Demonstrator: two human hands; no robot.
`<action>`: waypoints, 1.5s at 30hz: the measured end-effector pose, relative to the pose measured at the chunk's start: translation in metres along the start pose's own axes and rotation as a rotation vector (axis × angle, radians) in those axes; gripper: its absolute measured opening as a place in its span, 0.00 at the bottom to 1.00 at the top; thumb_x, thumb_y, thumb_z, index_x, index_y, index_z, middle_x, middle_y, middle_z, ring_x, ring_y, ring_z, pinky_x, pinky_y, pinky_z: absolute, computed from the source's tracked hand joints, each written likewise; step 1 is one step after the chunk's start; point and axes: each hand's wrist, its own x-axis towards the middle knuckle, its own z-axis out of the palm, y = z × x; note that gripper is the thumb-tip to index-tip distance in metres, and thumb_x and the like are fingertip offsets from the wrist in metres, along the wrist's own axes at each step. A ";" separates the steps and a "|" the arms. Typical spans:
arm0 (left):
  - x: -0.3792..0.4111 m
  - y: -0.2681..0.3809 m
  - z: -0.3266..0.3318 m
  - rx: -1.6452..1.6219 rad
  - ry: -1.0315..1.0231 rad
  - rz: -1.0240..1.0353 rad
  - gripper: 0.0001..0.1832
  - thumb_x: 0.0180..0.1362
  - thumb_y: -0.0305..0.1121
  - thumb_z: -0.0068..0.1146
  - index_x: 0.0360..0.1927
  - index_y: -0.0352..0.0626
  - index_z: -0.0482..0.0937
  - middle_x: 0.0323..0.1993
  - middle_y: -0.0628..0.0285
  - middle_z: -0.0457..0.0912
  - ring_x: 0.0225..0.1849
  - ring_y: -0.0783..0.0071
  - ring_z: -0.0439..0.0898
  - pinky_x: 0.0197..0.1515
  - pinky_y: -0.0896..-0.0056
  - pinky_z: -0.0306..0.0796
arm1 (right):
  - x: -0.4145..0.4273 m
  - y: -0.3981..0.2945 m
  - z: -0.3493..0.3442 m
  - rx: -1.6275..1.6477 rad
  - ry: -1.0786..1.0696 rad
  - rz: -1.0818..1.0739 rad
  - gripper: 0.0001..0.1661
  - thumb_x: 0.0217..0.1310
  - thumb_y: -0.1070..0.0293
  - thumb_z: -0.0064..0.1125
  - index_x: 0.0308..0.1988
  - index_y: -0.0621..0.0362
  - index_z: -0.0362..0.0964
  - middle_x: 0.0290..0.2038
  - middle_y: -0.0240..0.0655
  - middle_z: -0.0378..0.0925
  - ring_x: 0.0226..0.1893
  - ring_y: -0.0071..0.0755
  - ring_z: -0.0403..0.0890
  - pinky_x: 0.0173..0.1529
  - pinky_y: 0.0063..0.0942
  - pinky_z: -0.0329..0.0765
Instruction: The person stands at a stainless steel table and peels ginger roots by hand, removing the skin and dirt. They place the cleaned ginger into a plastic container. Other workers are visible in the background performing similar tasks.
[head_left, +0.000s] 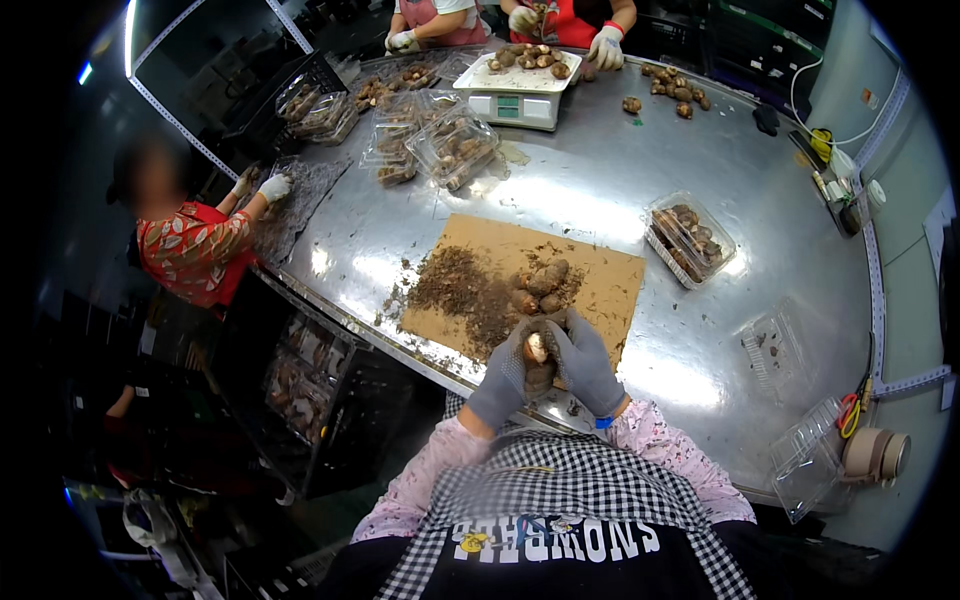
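Both my hands wear grey knitted gloves and meet just over the near edge of a cardboard sheet (600, 270). Between them is a brown taro corm (538, 367) with a pale tip showing. My left hand (504, 375) grips its left side, and my right hand (589, 364) closes around the right; parts of the fingertips are hidden. Several more taro corms (546, 277) lie on the cardboard just beyond my hands. A heap of dark soil and peel scraps (454, 281) spreads over the cardboard's left half.
On the steel table (600, 180), a clear clamshell of taro (690, 238) sits to the right, near an open clamshell (776, 349). Scissors (850, 415) and tape rolls (874, 455) lie far right. A weighing scale (514, 105) stands beyond; a black crate (300, 375) is lower left. Gloved co-workers surround the table.
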 end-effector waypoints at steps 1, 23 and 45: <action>0.000 -0.002 0.001 0.007 0.052 -0.007 0.29 0.72 0.57 0.29 0.37 0.45 0.75 0.09 0.67 0.60 0.08 0.76 0.55 0.11 0.73 0.52 | 0.002 0.002 -0.001 -0.052 0.022 0.007 0.14 0.68 0.68 0.52 0.48 0.65 0.73 0.36 0.42 0.77 0.36 0.31 0.77 0.41 0.26 0.74; 0.013 -0.018 -0.015 0.041 0.146 0.161 0.25 0.69 0.52 0.48 0.59 0.45 0.70 0.46 0.62 0.77 0.46 0.69 0.78 0.49 0.68 0.75 | 0.002 0.004 -0.014 -0.612 -0.186 -0.071 0.19 0.64 0.54 0.54 0.29 0.60 0.73 0.26 0.45 0.76 0.29 0.52 0.78 0.34 0.43 0.73; -0.003 -0.001 -0.005 -0.194 -0.118 0.197 0.23 0.67 0.49 0.50 0.54 0.40 0.74 0.44 0.61 0.79 0.42 0.70 0.76 0.46 0.67 0.72 | 0.005 0.001 -0.030 -0.419 -0.149 0.160 0.14 0.66 0.62 0.53 0.32 0.63 0.72 0.29 0.48 0.77 0.30 0.49 0.79 0.36 0.39 0.74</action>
